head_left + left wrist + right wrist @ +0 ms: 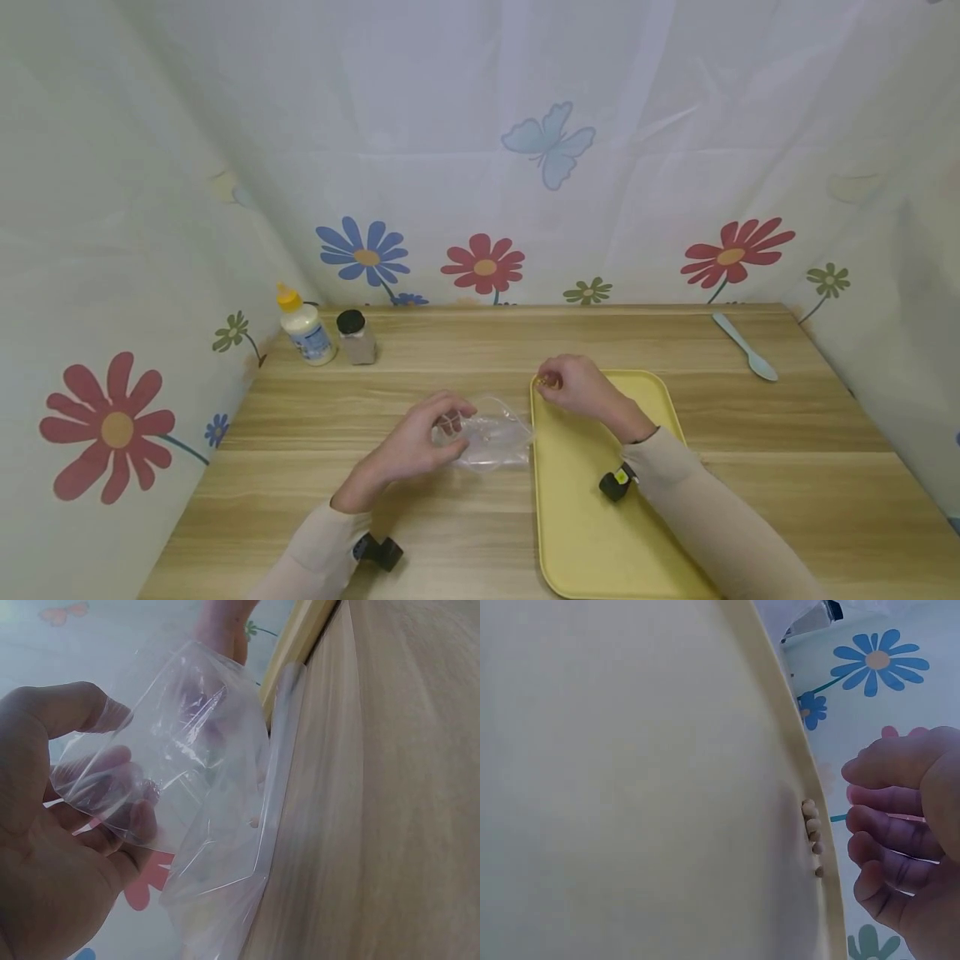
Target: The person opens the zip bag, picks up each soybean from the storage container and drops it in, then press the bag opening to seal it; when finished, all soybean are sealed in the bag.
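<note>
A clear plastic bag [495, 442] lies on the table left of the yellow tray [592, 533]. My left hand [423, 437] holds the bag's left end; in the left wrist view the thumb and fingers of this hand [67, 795] are spread apart, with film [217, 750] between and over them. Over the tray's far left corner is my right hand [581, 387]. In the right wrist view this hand [907, 825] has loosely bent fingers with nothing visible in them, beside several small round tan pieces [814, 825] along the tray's inner edge.
A white bottle with a yellow cap [309, 333] and a small black-lidded jar [357, 340] stand at the back left. A pale blue spoon [746, 348] lies at the back right. Flower-printed sheeting [450, 150] hangs behind and beside the wooden table [247, 467].
</note>
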A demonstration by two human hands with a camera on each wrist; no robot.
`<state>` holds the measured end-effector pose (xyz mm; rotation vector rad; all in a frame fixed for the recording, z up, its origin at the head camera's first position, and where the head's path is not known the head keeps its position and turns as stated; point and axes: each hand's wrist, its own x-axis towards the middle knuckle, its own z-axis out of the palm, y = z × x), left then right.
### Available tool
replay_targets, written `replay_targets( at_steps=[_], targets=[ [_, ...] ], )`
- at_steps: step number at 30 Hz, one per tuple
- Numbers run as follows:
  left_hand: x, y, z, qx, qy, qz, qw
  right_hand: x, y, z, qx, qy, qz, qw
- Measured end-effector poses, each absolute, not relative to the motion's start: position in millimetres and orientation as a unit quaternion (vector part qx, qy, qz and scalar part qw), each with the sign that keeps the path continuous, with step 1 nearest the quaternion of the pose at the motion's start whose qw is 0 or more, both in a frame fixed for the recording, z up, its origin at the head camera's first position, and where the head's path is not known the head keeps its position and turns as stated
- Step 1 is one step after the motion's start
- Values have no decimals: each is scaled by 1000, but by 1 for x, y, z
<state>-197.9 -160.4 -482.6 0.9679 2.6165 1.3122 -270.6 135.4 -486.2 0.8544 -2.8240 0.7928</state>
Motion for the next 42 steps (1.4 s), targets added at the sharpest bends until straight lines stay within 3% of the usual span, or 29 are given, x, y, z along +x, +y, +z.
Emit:
replay_targets(
  at_steps=[42],
  targets=[
    [-198, -160, -485, 311, 855, 413, 26, -280, 134, -500, 265, -940, 213, 18]
  ],
)
